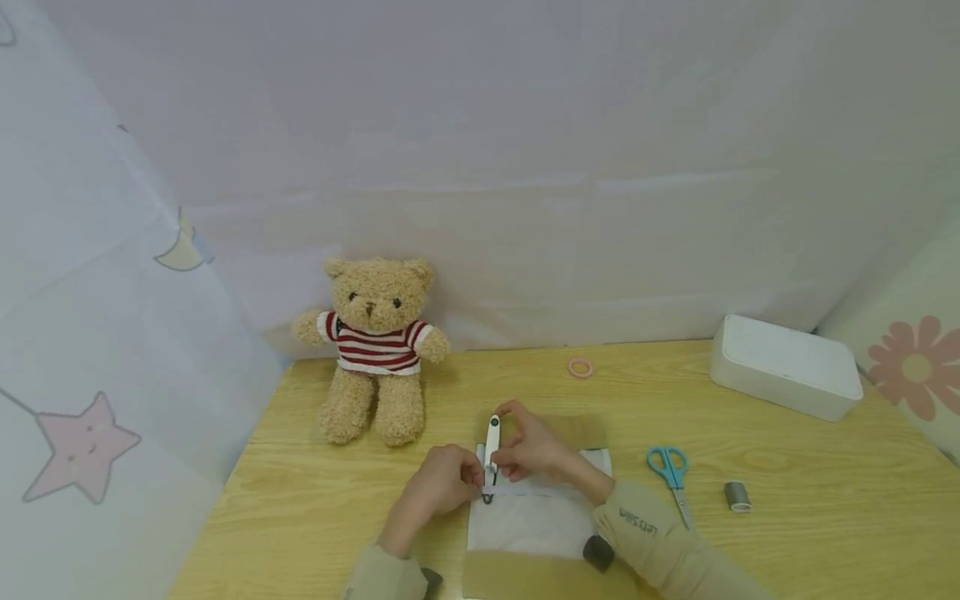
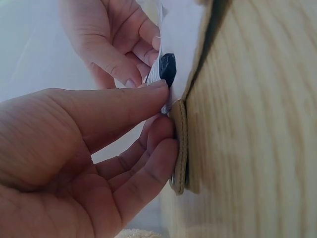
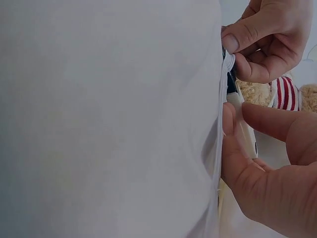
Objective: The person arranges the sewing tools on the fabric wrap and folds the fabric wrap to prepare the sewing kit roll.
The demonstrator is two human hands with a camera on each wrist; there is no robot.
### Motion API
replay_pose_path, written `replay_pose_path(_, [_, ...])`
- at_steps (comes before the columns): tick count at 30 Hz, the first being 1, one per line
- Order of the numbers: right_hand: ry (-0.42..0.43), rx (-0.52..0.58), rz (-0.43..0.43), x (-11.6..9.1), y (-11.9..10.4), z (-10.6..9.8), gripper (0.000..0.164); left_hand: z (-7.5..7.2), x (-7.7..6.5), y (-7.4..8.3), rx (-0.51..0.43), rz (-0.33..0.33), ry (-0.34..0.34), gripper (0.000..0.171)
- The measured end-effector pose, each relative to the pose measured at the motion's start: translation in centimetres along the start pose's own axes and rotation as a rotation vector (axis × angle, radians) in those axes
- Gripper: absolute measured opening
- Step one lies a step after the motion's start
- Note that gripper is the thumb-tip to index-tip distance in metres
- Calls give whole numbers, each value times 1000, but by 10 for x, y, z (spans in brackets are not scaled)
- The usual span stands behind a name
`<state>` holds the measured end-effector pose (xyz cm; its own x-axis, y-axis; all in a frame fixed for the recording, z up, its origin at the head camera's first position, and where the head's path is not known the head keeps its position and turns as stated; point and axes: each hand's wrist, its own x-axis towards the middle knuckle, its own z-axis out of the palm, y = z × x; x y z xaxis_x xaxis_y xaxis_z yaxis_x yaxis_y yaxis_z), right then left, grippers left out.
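Note:
My right hand (image 1: 534, 446) holds a slim tool (image 1: 492, 442) with a white handle and a black looped tip, its handle upright over the cloth in the head view. Between thumb and fingers, my left hand (image 1: 446, 481) pinches a ribbed white elastic band (image 3: 229, 60) right beside the tool's black tip (image 2: 168, 69). The band runs across a white cloth (image 1: 540, 525), which lies on a brown sheet (image 1: 547, 575). Both hands work at the left edge of the cloth. In the left wrist view, the left fingertips touch the sheet's folded brown edge (image 2: 181, 148).
A teddy bear (image 1: 378, 350) in a striped sweater sits at the back left. A pink ring (image 1: 580, 360) lies behind the hands. To the right are blue-handled scissors (image 1: 670, 471), a grey thread spool (image 1: 737, 496) and a white box (image 1: 783, 371) by the wall.

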<state>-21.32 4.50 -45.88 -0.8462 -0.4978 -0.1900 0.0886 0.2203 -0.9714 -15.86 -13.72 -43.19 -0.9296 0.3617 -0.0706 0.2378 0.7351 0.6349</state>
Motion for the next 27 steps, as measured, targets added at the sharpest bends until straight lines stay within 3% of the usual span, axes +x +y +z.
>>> replay_pose_path(9, [-29,-201,-22,-1,-3,4,57,-2,-1,-1,-4,29,-19,17])
replay_pose_path(20, [-77,-296,-88,-7,-9,3,49,-2,0,-1,-1,45,-2,16])
replay_pose_path(27, [-89,-337,-81,-8,-10,4,40,-3,-2,0,-8,33,-6,17])
